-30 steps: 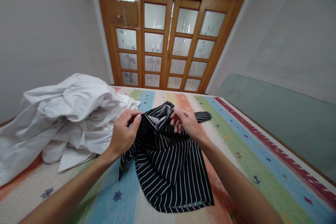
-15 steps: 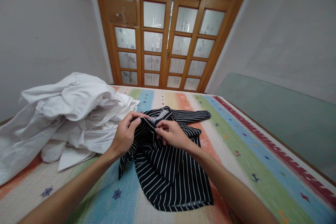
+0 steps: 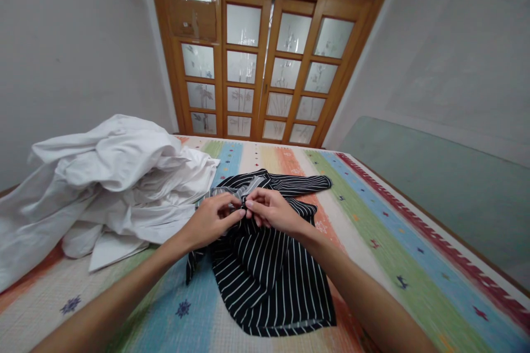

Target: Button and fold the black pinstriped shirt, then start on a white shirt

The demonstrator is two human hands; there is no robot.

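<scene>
Head view. A black garment with white stripes (image 3: pixel 273 281) lies crumpled at 6 o'clock on a multicoloured striped cover (image 3: pixel 372 231). The left hand (image 3: pixel 238 208), approaching from 8 o'clock, pinches a dark edge of the garment between thumb and fingers. The right hand (image 3: pixel 247 208), approaching from 4 o'clock, grasps the same edge in a like pinch, the two sets of fingertips meeting or nearly so; the exact point of contact is too small to resolve. Just beyond the hands, toward 12 o'clock, a pale inner face of the fabric (image 3: pixel 253 183) shows. A sleeve (image 3: pixel 306 183) extends from there toward 3 o'clock, and the hem spreads toward 5 o'clock. A heap of white cloth (image 3: pixel 120 165) occupies 9 o'clock, near the left hand. Wooden doors with glass panes (image 3: pixel 265 66) stand at 12 o'clock; a pale green panel (image 3: pixel 447 165) lies at 3 o'clock.
</scene>
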